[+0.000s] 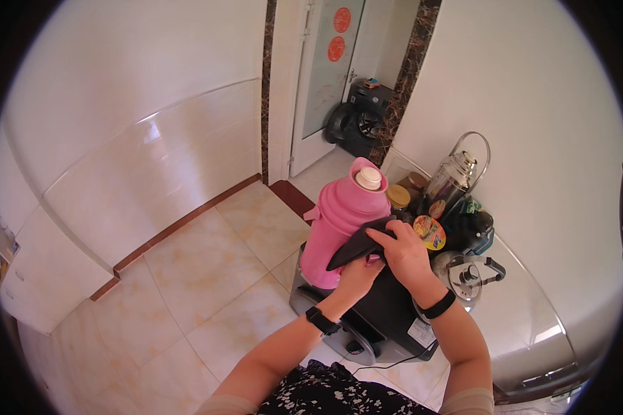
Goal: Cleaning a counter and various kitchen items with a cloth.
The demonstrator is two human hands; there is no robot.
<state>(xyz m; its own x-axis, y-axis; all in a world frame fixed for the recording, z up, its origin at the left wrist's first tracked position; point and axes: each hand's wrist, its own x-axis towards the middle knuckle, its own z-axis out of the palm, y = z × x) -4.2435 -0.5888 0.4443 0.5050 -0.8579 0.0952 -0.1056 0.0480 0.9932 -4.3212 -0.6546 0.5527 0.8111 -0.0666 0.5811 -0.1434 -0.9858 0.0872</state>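
A pink thermos flask (pixel 329 223) with a white stopper (pixel 368 178) stands on the dark top of a boxy appliance (pixel 389 306), tilted in this view. My left hand (pixel 359 280) is low on its near side, its fingers curled at the flask's pink handle and partly hidden. A dark folded cloth (pixel 361 241) lies against the flask's body above that hand. My right hand (pixel 407 254) pinches the cloth between thumb and fingers.
Right of the flask are a steel kettle (pixel 464 275), an instant noodle cup (pixel 430 232), a steel thermos (pixel 451 176), a dark jug (pixel 477 228) and a yellow-lidded jar (pixel 397 197). A cord (pixel 389 365) trails by the appliance. Beyond the doorway stands a washing machine (pixel 366 116).
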